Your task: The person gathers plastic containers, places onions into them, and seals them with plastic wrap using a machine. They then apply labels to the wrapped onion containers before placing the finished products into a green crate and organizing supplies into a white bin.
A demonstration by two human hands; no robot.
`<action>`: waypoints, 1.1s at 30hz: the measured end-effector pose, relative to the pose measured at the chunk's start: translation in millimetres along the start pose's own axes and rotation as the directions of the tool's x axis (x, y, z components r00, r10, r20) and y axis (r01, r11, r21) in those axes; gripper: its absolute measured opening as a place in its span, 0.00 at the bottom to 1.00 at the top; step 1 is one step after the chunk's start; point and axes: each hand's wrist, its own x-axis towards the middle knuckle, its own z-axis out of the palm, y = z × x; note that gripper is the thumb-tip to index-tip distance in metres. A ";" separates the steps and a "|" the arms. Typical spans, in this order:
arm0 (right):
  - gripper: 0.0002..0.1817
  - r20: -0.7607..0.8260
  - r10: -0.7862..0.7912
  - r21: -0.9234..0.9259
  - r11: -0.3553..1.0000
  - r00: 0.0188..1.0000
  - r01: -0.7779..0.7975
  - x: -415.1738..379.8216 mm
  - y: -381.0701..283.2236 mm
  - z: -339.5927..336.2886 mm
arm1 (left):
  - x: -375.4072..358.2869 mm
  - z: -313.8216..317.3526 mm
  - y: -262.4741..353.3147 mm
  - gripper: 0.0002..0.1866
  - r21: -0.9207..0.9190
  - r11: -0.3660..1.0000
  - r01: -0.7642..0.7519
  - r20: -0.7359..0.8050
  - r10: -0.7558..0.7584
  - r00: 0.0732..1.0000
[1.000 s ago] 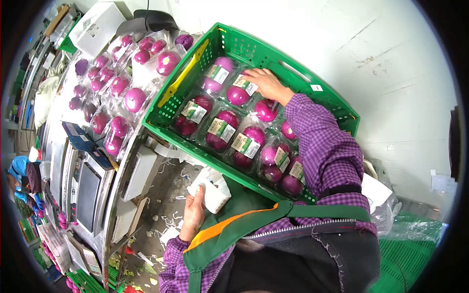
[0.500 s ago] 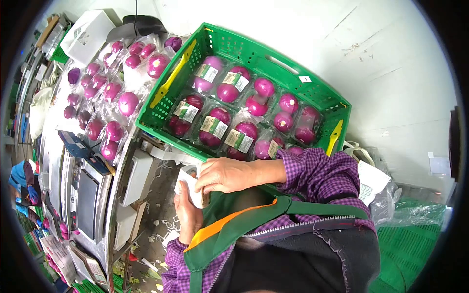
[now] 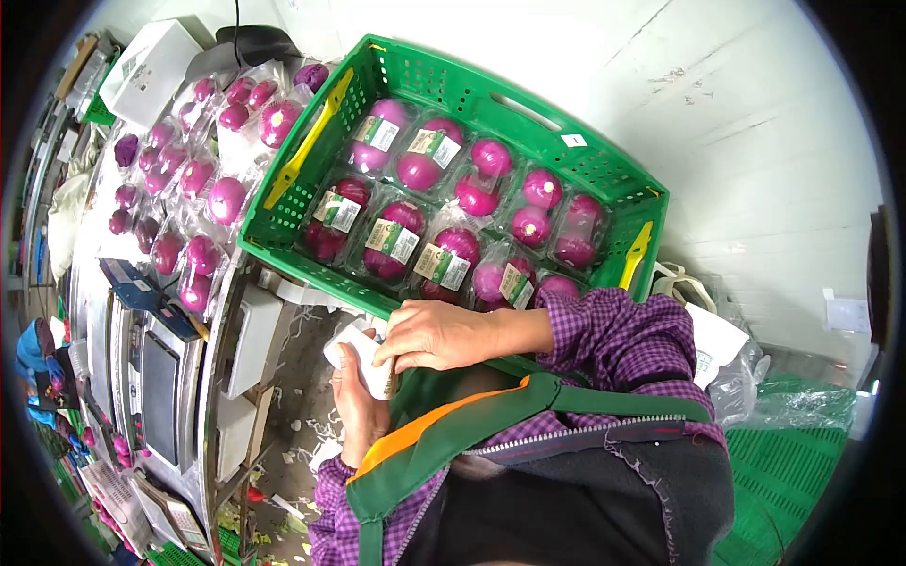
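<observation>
My left hand (image 3: 357, 404) is closed around a white roll of labels (image 3: 379, 379), its thumb along the roll's side. Bent over the top of the same roll, my right hand (image 3: 429, 335) has its fingers closed at the edge; what the fingertips pinch is partly hidden. Just beyond my hands stands a green crate (image 3: 528, 71) with clear packs of purple onions (image 3: 456, 247), apparently two to a pack. Several packs in the nearer row and on the left bear paper labels (image 3: 392, 241). Packs at the back right (image 3: 542, 189) show no label.
More bagged purple onions (image 3: 226, 200) lie on the table at the left, near a scale (image 3: 160, 387) and a white box (image 3: 151, 71). Scraps litter the floor (image 3: 297, 415) below. Another green crate (image 3: 788, 481) and plastic film (image 3: 797, 401) are at the right.
The view has shifted slightly, so the crate and table sit a little further left. The roll has tilted a little in my hands, and both hands remain on it.
</observation>
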 end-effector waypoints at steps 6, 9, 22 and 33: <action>0.11 -0.085 -0.083 0.019 0.996 0.993 0.085 -8.4 8.9 2.6 | 3.1 5.6 -3.3 0.23 -0.042 0.999 -0.033 -0.099 0.029 0.995; 0.10 -0.082 0.139 0.182 0.976 0.987 -0.122 -8.9 -3.3 -3.9 | 1.3 9.9 -3.1 0.23 -0.043 0.998 -0.044 -0.068 0.041 0.997; 0.06 -0.192 0.290 0.545 0.826 0.938 -0.143 -23.8 17.8 -88.8 | 13.5 -28.2 4.8 0.26 0.026 0.957 -0.290 -0.222 0.288 0.932; 0.20 -0.107 0.476 -0.430 0.770 0.873 -0.472 -59.7 174.7 -180.1 | -37.6 -3.3 11.0 0.33 0.063 0.894 0.443 0.070 -0.447 0.892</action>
